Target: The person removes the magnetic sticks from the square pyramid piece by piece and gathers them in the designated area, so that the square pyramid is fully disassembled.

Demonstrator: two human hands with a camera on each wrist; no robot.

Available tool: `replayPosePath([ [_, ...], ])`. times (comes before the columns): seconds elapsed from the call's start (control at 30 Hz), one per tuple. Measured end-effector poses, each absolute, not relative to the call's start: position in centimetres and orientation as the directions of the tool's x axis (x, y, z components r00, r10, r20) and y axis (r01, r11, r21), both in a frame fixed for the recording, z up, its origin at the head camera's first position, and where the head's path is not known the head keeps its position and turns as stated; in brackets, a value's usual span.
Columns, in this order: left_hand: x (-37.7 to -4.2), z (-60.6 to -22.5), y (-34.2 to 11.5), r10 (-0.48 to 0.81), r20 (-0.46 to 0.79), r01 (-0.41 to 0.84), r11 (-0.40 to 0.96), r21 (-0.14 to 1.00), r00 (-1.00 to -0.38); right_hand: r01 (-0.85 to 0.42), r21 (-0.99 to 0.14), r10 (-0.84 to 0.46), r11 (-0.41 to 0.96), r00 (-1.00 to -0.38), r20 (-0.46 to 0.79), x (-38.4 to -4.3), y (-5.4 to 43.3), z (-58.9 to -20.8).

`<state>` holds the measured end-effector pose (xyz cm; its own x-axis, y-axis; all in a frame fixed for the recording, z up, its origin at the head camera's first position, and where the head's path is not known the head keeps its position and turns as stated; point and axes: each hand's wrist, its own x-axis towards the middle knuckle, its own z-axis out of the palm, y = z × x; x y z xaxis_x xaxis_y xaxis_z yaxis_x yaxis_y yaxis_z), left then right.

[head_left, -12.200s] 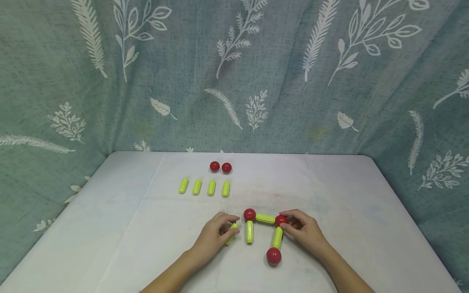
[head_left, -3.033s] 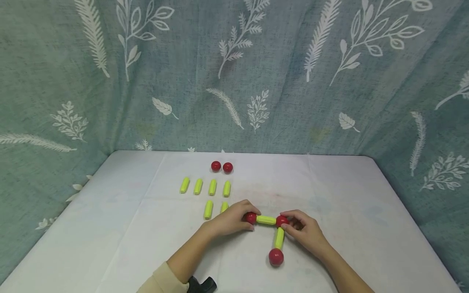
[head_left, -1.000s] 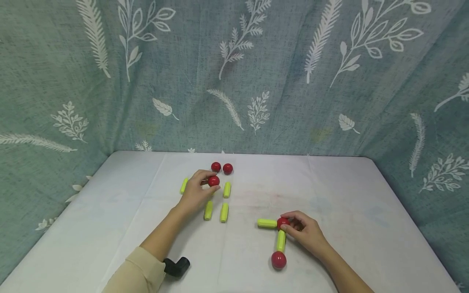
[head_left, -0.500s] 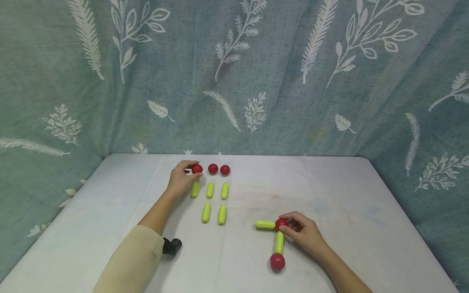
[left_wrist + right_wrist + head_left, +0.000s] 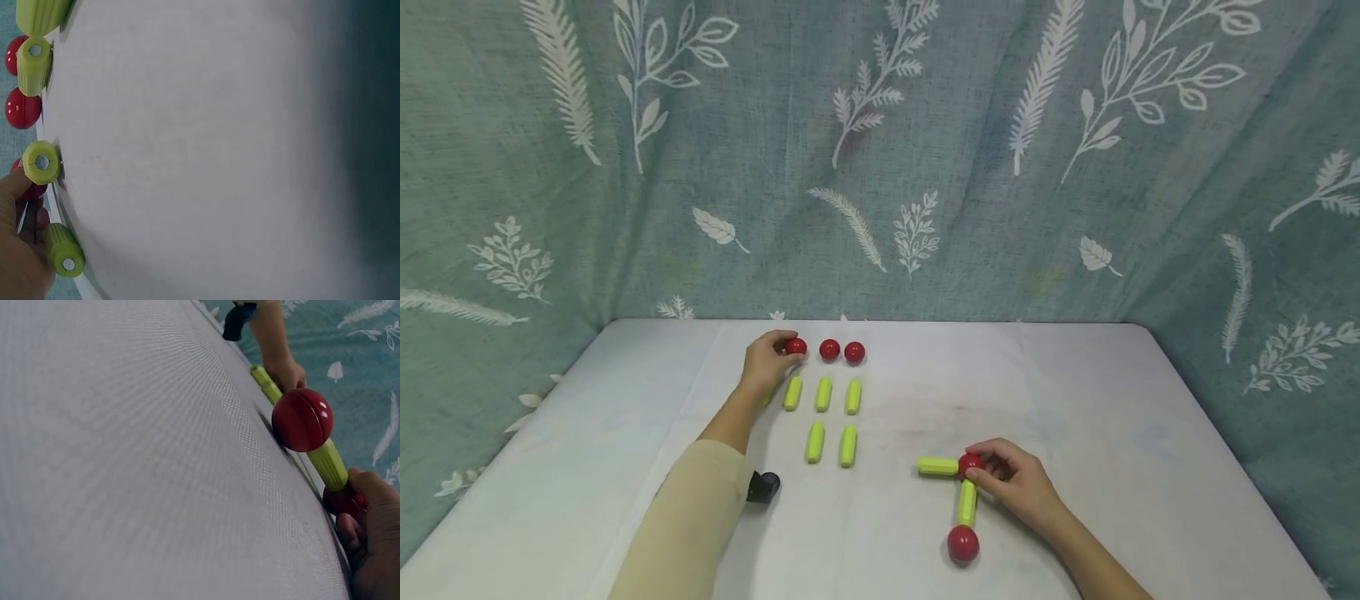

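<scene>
At the back left my left hand (image 5: 767,362) pinches a red ball (image 5: 796,346) at the left end of a row with two other red balls (image 5: 830,350). In the left wrist view that ball is half hidden behind a yellow-green rod (image 5: 42,162) with a metallic disc in its end. My right hand (image 5: 1015,487) pinches a red ball (image 5: 970,465) between thumb and fingers. From this ball one rod (image 5: 937,467) points left, and another rod (image 5: 967,502) runs toward me to a larger-looking red ball (image 5: 962,544), also seen in the right wrist view.
Several yellow-green rods (image 5: 823,394) lie in a row before the balls, one partly behind the left hand. Two more rods (image 5: 847,446) lie nearer. A black device (image 5: 763,487) sits at the left wrist. The white table (image 5: 1075,392) ends at a leaf-patterned curtain (image 5: 970,167).
Two rods now lie in a nearer row. My left hand has taken the ball off the left-pointing rod and carried it back left beside the two balls. The right hand keeps its hold.
</scene>
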<state>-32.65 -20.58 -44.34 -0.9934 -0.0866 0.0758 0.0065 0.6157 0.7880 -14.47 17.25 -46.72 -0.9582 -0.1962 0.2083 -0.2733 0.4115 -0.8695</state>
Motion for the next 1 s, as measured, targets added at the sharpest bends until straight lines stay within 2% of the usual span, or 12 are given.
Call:
replayPosePath([
  [0.23, -33.1, -44.6, -20.4, -0.074, 0.054, -0.003, 0.614, 0.789, -0.996, -0.284, -0.861, -0.185, 0.422, -0.957, 0.225, -14.7, 17.7, -47.7],
  [0.57, -33.4, -44.4, -20.6, -0.051, 0.047, 0.003, 0.643, 0.766, -0.998, -0.321, -0.868, -0.217, 0.378, -0.942, 0.254, -13.6, 16.7, -44.5],
  [1.0, -33.2, -43.9, -20.7, -0.025, 0.077, 0.042, 0.661, 0.749, -0.997, -0.304, -0.869, -0.206, 0.391, -0.949, 0.239, -13.5, 16.6, -44.2],
])
